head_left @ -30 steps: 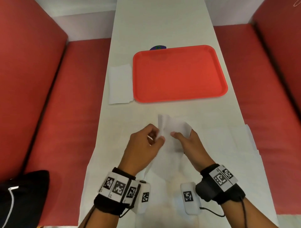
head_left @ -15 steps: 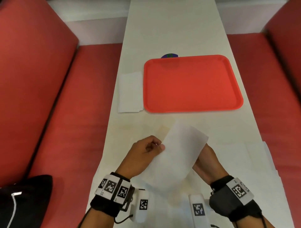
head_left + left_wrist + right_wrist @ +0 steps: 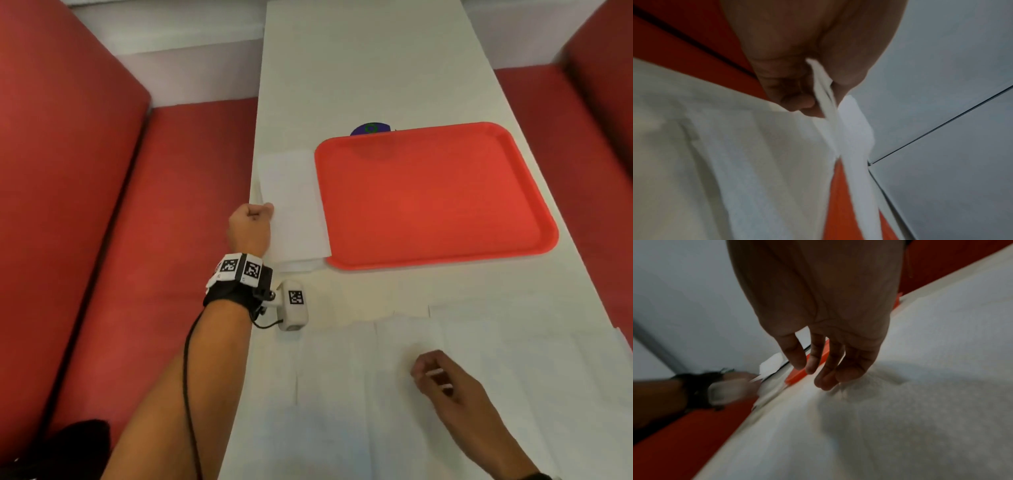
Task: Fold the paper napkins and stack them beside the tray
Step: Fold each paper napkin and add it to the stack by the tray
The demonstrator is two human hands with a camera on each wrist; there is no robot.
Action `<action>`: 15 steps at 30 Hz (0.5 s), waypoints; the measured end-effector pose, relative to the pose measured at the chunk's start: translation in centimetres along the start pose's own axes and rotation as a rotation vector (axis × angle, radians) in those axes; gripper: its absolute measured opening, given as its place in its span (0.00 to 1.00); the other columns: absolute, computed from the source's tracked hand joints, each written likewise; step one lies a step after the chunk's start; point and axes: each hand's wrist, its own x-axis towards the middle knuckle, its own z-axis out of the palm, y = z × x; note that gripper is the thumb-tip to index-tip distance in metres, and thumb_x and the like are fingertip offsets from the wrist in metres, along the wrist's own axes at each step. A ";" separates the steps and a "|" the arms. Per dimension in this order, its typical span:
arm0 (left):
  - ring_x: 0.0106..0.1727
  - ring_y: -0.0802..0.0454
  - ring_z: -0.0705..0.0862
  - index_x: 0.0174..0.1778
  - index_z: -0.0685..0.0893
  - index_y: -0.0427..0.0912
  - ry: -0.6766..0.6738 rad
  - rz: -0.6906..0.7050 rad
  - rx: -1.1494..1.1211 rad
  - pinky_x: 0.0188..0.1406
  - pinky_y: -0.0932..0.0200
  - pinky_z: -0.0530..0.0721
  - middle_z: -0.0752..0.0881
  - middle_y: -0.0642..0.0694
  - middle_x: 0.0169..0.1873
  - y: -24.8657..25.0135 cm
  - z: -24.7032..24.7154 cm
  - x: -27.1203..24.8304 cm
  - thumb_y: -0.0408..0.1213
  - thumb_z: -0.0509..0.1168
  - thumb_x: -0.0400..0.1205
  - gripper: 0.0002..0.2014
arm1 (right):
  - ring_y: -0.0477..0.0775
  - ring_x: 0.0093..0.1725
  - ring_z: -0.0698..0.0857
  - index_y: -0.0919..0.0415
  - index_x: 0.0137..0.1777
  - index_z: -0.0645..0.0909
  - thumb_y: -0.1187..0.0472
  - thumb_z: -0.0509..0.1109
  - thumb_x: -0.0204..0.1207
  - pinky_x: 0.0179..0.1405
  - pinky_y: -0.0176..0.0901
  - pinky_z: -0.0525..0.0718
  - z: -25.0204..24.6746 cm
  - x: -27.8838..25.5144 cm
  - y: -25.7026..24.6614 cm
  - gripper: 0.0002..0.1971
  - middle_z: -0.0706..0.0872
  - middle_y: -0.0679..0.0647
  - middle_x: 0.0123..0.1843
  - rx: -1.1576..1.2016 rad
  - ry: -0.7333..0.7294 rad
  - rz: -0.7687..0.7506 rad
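While left hand (image 3: 249, 224) pinched the folded napkin (image 3: 296, 219) over the stack (image 3: 298, 265) beside the tray (image 3: 534, 212), square edges before letting go; right hand (image 3: 442, 378) hung loose, empty.

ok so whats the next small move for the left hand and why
Probably lower and let go. The left hand pinches the folded napkin by its edge, already over the stack lying beside the tray. The right hand holds nothing and hovers over the unfolded napkins, likely ready for the next one.
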 end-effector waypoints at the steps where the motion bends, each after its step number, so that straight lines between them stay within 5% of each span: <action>1: 0.44 0.47 0.82 0.37 0.82 0.43 0.020 -0.014 0.040 0.46 0.51 0.84 0.82 0.52 0.33 -0.1 0.4 0.5 0.41 0.69 0.82 0.09 | 0.44 0.42 0.84 0.55 0.43 0.83 0.69 0.70 0.79 0.36 0.27 0.77 0.3 0.0 0.3 0.08 0.86 0.40 0.44 -0.056 -0.001 -0.026; 4: 0.59 0.42 0.80 0.43 0.81 0.42 0.089 -0.027 0.159 0.47 0.54 0.76 0.84 0.46 0.41 -0.4 1.4 1.0 0.40 0.66 0.83 0.06 | 0.43 0.49 0.82 0.45 0.46 0.80 0.60 0.72 0.77 0.44 0.29 0.78 0.9 0.1 1.7 0.07 0.81 0.37 0.50 -0.310 -0.015 -0.155; 6: 0.55 0.48 0.73 0.45 0.79 0.43 0.116 -0.037 0.236 0.45 0.57 0.68 0.84 0.42 0.48 -0.4 1.6 0.7 0.41 0.66 0.83 0.06 | 0.42 0.48 0.80 0.40 0.51 0.78 0.51 0.71 0.72 0.47 0.35 0.79 1.3 0.0 2.4 0.09 0.78 0.35 0.49 -0.462 -0.034 -0.211; 9: 0.50 0.48 0.74 0.53 0.79 0.41 0.135 -0.014 0.297 0.44 0.56 0.69 0.85 0.41 0.55 -0.3 0.7 0.3 0.45 0.66 0.84 0.11 | 0.43 0.49 0.79 0.42 0.61 0.78 0.46 0.75 0.68 0.46 0.39 0.79 1.6 -0.3 2.8 0.21 0.77 0.38 0.54 -0.662 -0.061 -0.261; 15: 0.46 0.52 0.79 0.53 0.83 0.40 -0.015 0.265 0.269 0.44 0.59 0.75 0.83 0.48 0.46 2.8 -2.4 -7.2 0.42 0.64 0.85 0.09 | 0.47 0.48 0.79 0.46 0.57 0.82 0.53 0.81 0.68 0.42 0.40 0.70 1.4 0.3 2.8 0.19 0.81 0.41 0.51 -0.730 -0.017 -0.366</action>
